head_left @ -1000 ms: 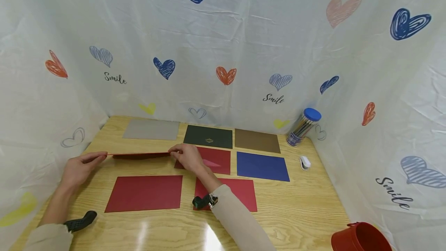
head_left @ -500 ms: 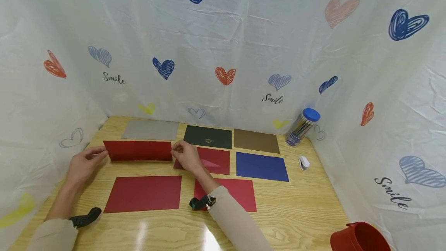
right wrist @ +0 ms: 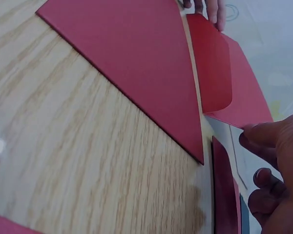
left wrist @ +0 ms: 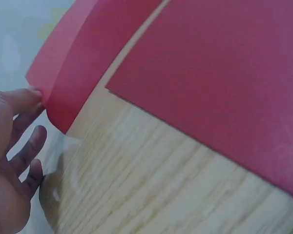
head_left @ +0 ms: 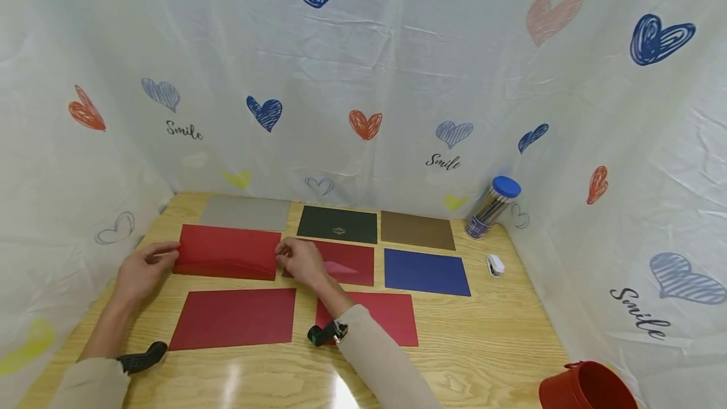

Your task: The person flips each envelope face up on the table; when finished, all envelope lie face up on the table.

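Both hands hold a bright red envelope (head_left: 228,250) at the far left of the table, tilted up with its flap (right wrist: 212,68) along the near side. My left hand (head_left: 142,273) pinches its left edge between thumb and fingers. At the right edge, the thumb and finger of my right hand (head_left: 303,262) grip it. A dark red envelope (head_left: 235,317) lies flat just in front. Partly under my right hand is another red envelope (head_left: 354,264) with a pink triangle, and a brighter red one (head_left: 392,317) lies beneath the right forearm.
Along the back lie a grey sheet (head_left: 244,212), a dark green one (head_left: 337,223) and a brown one (head_left: 417,229). A blue sheet (head_left: 426,271), a white stapler (head_left: 495,265) and a blue-lidded pencil jar (head_left: 491,208) are on the right. A red bucket (head_left: 587,387) stands front right.
The red envelope has tipped from edge-on to showing its broad face, its lower edge coming down towards the table. Both hands keep their grip and have shifted only slightly.
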The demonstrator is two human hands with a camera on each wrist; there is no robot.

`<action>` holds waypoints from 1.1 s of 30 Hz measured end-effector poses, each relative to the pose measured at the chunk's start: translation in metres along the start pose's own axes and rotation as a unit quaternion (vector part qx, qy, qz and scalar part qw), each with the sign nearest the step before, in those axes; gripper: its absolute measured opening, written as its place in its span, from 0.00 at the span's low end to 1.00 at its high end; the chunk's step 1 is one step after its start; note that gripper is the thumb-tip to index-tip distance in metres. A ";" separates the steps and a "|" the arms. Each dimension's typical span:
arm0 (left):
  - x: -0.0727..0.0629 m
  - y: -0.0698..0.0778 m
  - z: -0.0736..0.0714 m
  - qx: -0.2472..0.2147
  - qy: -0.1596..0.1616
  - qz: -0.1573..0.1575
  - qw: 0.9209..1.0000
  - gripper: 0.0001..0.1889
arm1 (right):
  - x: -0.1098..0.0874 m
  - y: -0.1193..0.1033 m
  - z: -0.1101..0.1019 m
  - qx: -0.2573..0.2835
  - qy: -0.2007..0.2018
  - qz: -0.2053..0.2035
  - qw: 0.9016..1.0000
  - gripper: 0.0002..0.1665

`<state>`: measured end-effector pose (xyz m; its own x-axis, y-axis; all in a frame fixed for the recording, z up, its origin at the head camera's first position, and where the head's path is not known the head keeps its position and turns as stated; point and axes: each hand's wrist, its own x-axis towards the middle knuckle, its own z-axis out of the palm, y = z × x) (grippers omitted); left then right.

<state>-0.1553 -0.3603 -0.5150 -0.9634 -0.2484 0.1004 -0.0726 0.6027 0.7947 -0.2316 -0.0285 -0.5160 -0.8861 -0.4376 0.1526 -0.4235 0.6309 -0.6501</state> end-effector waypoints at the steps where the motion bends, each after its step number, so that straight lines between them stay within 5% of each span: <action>1: 0.000 0.000 0.001 0.014 -0.003 0.006 1.000 0.23 | 0.000 0.000 0.000 -0.014 -0.003 0.001 1.000 0.03; 10: 0.003 0.000 0.008 0.117 -0.003 0.056 0.992 0.19 | 0.000 0.000 0.004 -0.102 -0.027 0.003 0.994 0.07; 33: 0.005 -0.001 0.011 0.145 0.005 0.082 0.986 0.15 | -0.001 -0.005 0.006 -0.163 -0.041 -0.020 0.986 0.08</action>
<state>-0.1625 -0.3539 -0.5224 -0.9658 -0.1356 0.2209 0.0125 0.8268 0.5623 -0.2273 -0.0352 -0.5177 -0.8553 -0.5079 0.1027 -0.5070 0.7792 -0.3685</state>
